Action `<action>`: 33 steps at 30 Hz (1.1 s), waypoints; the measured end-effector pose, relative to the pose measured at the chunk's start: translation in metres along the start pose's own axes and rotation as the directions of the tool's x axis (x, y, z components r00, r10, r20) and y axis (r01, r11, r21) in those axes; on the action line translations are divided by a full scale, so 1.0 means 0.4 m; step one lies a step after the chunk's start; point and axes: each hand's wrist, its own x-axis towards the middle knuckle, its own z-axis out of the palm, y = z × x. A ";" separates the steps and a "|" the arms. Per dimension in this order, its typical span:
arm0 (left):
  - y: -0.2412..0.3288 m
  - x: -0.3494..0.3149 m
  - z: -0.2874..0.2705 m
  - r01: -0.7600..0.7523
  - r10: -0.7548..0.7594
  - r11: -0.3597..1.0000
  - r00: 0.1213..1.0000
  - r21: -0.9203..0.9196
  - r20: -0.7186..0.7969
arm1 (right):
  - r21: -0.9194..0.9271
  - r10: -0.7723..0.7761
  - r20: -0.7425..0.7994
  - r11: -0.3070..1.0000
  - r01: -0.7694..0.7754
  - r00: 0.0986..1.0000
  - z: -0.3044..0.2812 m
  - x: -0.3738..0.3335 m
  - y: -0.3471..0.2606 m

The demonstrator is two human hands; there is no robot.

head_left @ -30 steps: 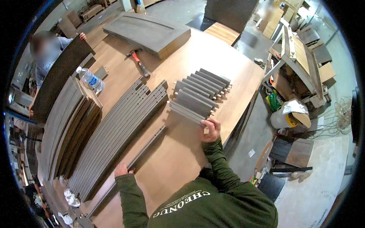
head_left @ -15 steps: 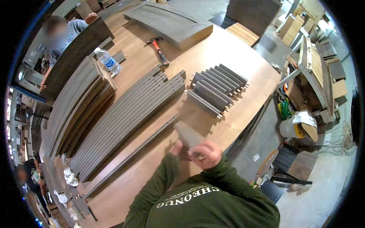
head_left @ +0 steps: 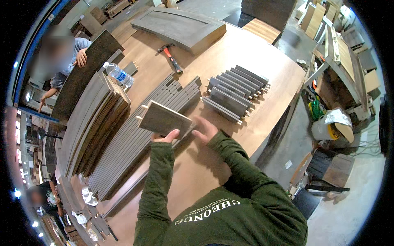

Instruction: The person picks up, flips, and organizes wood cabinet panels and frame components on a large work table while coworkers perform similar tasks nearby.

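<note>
My left hand (head_left: 165, 137) is closed on the lower edge of a short dark grey wooden board (head_left: 165, 119), thumb on its face. Pale dowel pegs stick out of the board's left end. My right hand (head_left: 206, 129) is at the board's right end, thumb and fingers apart and slightly blurred; whether it touches the board cannot be made out. Under the board runs a long narrow grey strip (head_left: 128, 192), partly hidden by my left arm. Beyond it lies a row of long grey rails (head_left: 123, 149). To the right sit several short doweled boards (head_left: 225, 102).
A hammer (head_left: 170, 58), a water bottle (head_left: 119, 74) and a framed grey panel (head_left: 176, 28) are on the wooden table (head_left: 262, 119). Stacked curved boards (head_left: 88, 123) lie at left. Across the table a person (head_left: 67, 61) handles a dark panel (head_left: 84, 76). A white bucket (head_left: 324, 130) stands right.
The short board has swung up and left, from a blurred tilt near my body to lying over the rails, face showing. My right hand has moved off to its right end.
</note>
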 end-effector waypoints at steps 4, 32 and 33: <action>-0.039 0.047 0.009 0.022 -0.021 0.995 1.000 0.093 -0.014 | -0.019 0.000 0.054 1.000 0.001 0.999 0.015 0.003 -0.013; -0.088 -0.013 -0.041 -0.333 0.266 0.891 0.934 0.309 0.239 | -0.016 -0.016 0.126 1.000 0.018 0.992 0.000 0.015 0.024; -0.058 -0.030 -0.037 -0.395 0.347 0.880 0.914 0.262 0.211 | -0.006 0.007 0.128 1.000 -0.006 0.992 -0.009 0.001 -0.004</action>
